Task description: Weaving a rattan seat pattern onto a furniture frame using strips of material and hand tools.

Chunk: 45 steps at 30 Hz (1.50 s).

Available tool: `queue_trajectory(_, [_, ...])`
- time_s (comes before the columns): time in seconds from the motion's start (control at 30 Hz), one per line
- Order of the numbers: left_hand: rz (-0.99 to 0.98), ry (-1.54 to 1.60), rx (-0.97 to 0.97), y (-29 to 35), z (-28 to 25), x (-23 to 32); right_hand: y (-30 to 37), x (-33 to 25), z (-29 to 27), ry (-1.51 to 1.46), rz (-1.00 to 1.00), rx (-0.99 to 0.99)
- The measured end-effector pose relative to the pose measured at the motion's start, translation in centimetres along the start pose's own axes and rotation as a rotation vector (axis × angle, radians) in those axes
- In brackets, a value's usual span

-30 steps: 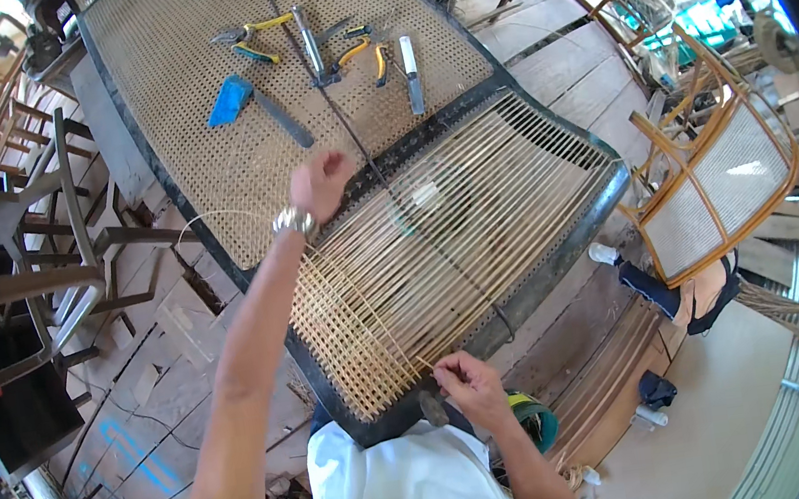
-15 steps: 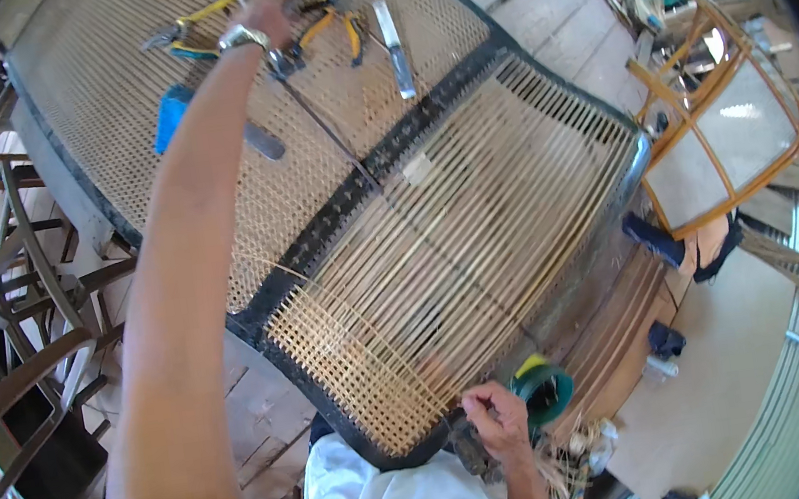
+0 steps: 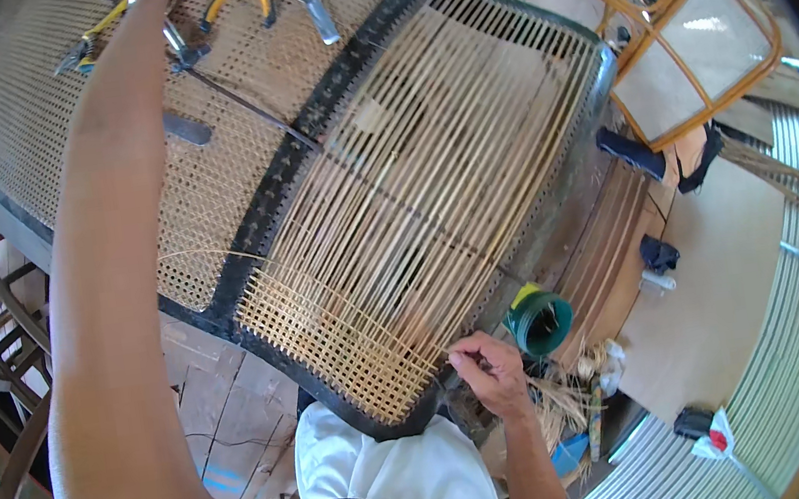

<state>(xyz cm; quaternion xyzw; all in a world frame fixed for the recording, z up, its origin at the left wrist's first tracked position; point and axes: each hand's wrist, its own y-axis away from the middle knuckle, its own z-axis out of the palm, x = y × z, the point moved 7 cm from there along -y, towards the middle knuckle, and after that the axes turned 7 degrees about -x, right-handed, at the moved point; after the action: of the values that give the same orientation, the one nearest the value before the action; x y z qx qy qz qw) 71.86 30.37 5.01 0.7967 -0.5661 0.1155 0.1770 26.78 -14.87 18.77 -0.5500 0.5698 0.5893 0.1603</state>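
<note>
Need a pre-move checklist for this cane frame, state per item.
1. Right hand at woven patch: ok, fingertips beside its right corner.
2. Right hand pinching a strand: cannot tell.
3. Left hand grip: cannot tell; left forearm runs off the top edge.
4. Loose strand fully visible: not ok, disappears at that forearm.
5. Yellow-handled pliers off the open strands: ok, on the mesh panel.
6. Green container off the panel: ok, outside its edge.

pliers (image 3: 219, 6) lie on the frame (image 3: 263, 193), a chair (image 3: 709, 32) to its right.
</note>
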Motion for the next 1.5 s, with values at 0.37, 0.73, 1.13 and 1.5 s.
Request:
queue_trajectory(0.37, [-0.002, 0.192, -0.340, 17.5, 9.9, -0.4, -0.1, 1.4, 0.0, 0.038, 0.098, 0.044])
queue_trajectory(0.73, [-0.049, 0.530, -0.297, 22.8, 0.9, 1.6, 0.5, 3.1, 0.3, -0.049, 0.110, 0.023])
queue_trajectory(1.13, [-0.046, 0.787, -0.310, 26.0, -5.1, 5.8, -0.1, 0.3, 1.1, 0.178, 0.033, -0.044])
queue_trajectory(1.5, [-0.230, 0.954, -0.734, 58.1, 2.6, 4.4, -1.7, -1.3, 1.0, 0.447, 0.153, -0.436])
